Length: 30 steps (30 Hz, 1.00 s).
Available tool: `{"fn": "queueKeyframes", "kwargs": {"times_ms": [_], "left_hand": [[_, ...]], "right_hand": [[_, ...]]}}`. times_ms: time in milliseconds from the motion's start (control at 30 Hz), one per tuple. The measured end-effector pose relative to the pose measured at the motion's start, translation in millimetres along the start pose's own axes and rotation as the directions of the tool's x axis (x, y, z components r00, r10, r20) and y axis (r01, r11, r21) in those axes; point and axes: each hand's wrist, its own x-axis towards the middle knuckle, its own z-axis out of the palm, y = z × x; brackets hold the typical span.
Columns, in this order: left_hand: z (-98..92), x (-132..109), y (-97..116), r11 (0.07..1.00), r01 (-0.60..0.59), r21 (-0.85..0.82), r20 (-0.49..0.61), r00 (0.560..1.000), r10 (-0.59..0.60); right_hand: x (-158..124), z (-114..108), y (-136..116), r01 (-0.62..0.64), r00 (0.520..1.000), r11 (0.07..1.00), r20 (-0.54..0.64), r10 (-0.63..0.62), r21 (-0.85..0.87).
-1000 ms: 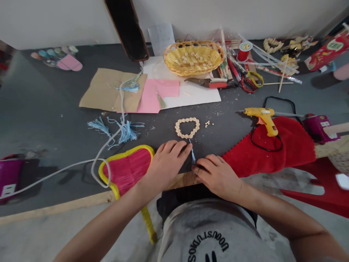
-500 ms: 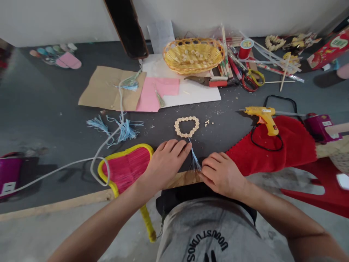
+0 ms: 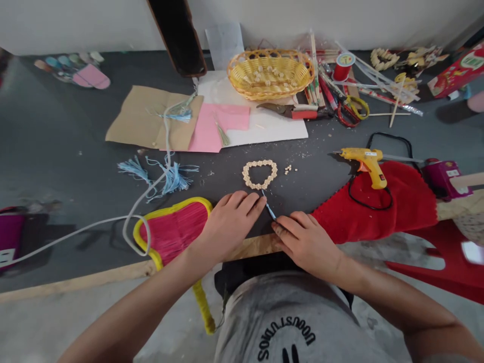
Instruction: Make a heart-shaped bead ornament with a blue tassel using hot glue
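A heart-shaped ring of pale beads lies flat on the dark table, with a blue tassel running down from its lower edge. The fingertips of my left hand are pressed together on the upper part of the tassel, just below the ring. Lower down, my right hand has its fingers closed over the tassel's loose strands, which are mostly hidden under them. A few small loose beads lie to the right of the ring.
A yellow glue gun rests by red cloth on the right. Blue tassels, a white cable and a pink-and-yellow fan are at left. Behind stand a wicker basket, pliers and scissors.
My right hand has shifted slightly up and left onto the tassel's lower end, covering the strands that were fanned out. My left hand stays about where it was.
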Motion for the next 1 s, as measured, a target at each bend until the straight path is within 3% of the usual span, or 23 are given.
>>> {"fn": "queueKeyframes", "kwargs": {"times_ms": [333, 433, 533, 600, 700, 767, 833, 900, 1000], "left_hand": [[3.6, -1.6, 0.7, 0.999, -0.006, 0.034, -0.035, 0.999, 0.007], [5.6, -1.8, 0.5, 0.999, -0.003, 0.044, -0.074, 0.997, 0.007], [7.1, -1.9, 0.2, 0.999, -0.007, 0.051, -0.122, 0.992, 0.013], [7.8, -1.8, 0.2, 0.998, -0.01, 0.062, -0.149, 0.989, 0.019], [7.6, -1.3, 0.5, 0.998, -0.017, 0.065, -0.152, 0.988, 0.027], [6.7, -0.9, 1.1, 0.998, -0.02, 0.067, -0.142, 0.989, 0.029], [5.8, -0.7, 1.8, 0.997, -0.022, 0.076, -0.129, 0.991, 0.031], [5.3, -0.7, 2.5, 0.996, -0.02, 0.089, -0.113, 0.993, 0.03], [5.5, -1.4, 2.9, 0.995, -0.011, 0.101, -0.084, 0.996, 0.019]], "right_hand": [[-22.1, -7.3, -5.3, 0.038, 0.999, 0.999, -0.015, -0.037, 0.018], [-23.9, -23.0, 0.6, 0.083, 0.995, 0.987, -0.057, -0.076, 0.137], [-27.5, -46.9, 27.1, 0.01, 0.981, 0.986, -0.191, 0.022, 0.166], [-34.6, -61.6, 58.5, -0.162, 0.928, 0.985, -0.329, 0.174, 0.064], [-51.8, -74.3, 114.6, -0.52, 0.772, 0.853, -0.449, 0.449, -0.043], [-61.3, -74.9, 147.0, -0.689, 0.663, 0.725, -0.411, 0.625, -0.008], [-63.7, -71.8, 169.2, -0.789, 0.574, 0.613, -0.297, 0.763, 0.051], [-59.4, -68.5, 180.7, -0.832, 0.533, 0.549, -0.153, 0.832, 0.088], [-49.5, -67.0, 186.5, -0.853, 0.521, 0.521, 0.0, 0.853, 0.035]]}}
